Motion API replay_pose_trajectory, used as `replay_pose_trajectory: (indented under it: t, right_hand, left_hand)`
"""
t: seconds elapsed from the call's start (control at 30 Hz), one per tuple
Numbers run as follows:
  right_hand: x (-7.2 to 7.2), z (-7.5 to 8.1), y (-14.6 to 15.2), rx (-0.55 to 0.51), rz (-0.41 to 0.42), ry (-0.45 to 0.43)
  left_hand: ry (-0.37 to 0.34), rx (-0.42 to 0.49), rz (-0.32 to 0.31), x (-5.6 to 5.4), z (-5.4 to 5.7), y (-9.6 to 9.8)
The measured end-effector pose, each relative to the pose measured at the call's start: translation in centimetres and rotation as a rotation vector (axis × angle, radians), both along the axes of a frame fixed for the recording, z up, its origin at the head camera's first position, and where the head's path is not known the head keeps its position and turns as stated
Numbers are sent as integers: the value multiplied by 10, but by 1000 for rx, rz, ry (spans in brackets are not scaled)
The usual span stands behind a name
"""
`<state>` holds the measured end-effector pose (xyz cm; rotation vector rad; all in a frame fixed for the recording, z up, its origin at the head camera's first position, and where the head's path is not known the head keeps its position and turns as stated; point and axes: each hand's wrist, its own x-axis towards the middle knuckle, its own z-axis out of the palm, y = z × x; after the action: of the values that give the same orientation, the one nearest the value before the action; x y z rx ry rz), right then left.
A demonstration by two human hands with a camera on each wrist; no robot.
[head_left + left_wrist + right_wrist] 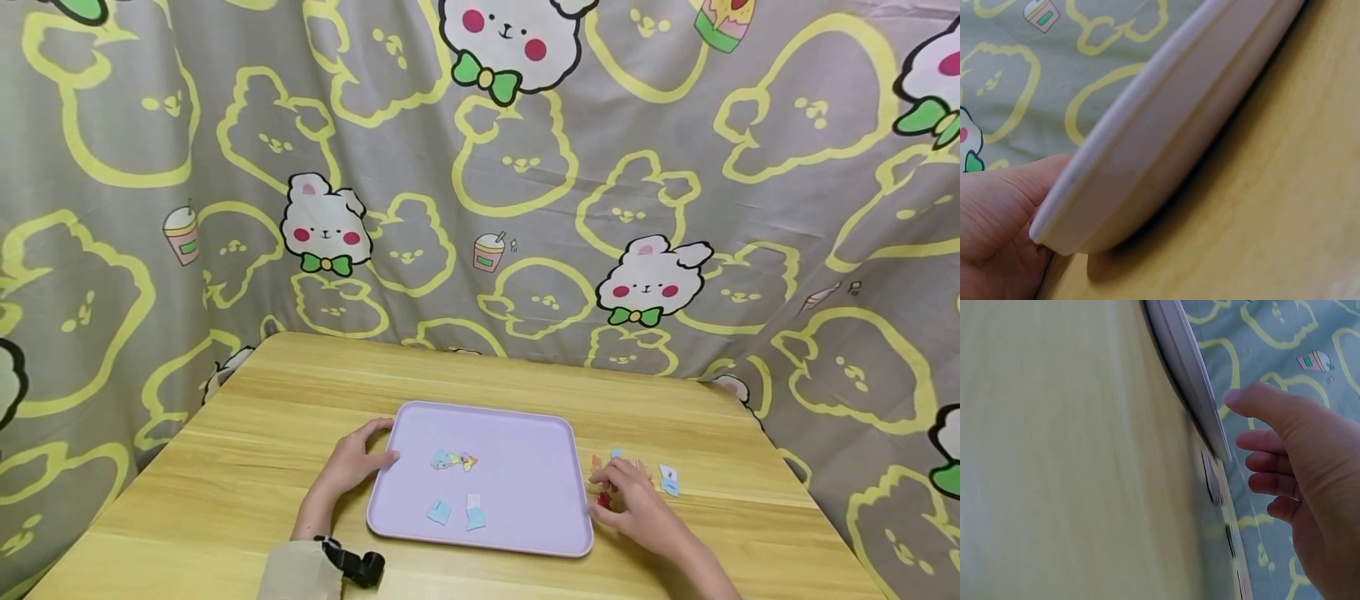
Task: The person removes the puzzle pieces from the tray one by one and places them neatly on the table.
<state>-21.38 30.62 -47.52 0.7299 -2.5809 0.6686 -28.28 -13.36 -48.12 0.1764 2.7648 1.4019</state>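
A lilac tray [517,425] lies on the table. My left hand [354,460] holds its left edge, with the thumb over the rim; in the left wrist view the tray's wall [1147,137] covers part of that hand. On the tray are a small joined patch of printed puzzle pieces [453,460] and two loose light-blue and white pieces, one left [439,511] and one right [476,512]. Just past the tray's right edge, my right hand [633,504] hovers over more pieces, its fingers loosely bent. The right wrist view shows nothing between thumb and fingers [1266,461].
A white and blue piece [669,479] lies right of my right hand, and an orange one [596,460] is near its fingertips. The wooden table [300,375] meets a patterned curtain [420,275] at the back and sides. A black strap mount [360,567] sits on my left wrist.
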Motion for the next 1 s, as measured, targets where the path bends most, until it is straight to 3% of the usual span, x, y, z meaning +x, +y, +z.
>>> replay_pose_trajectory:
  t: [0.23, 0.4, 0.7, 1.0]
  right_hand:
    - [-1, 2, -24, 43, 107, -1]
    - [-3, 3, -45, 85, 133, -8]
    - [-9, 5, -78, 154, 198, -59]
    - [-12, 6, -107, 238, 235, -165]
  left_hand:
    - [-4, 3, 5, -1, -3, -1]
    - [7, -2, 5, -2, -3, 0]
    - [9, -5, 6, -3, -2, 0]
    - [8, 5, 5, -3, -3, 1]
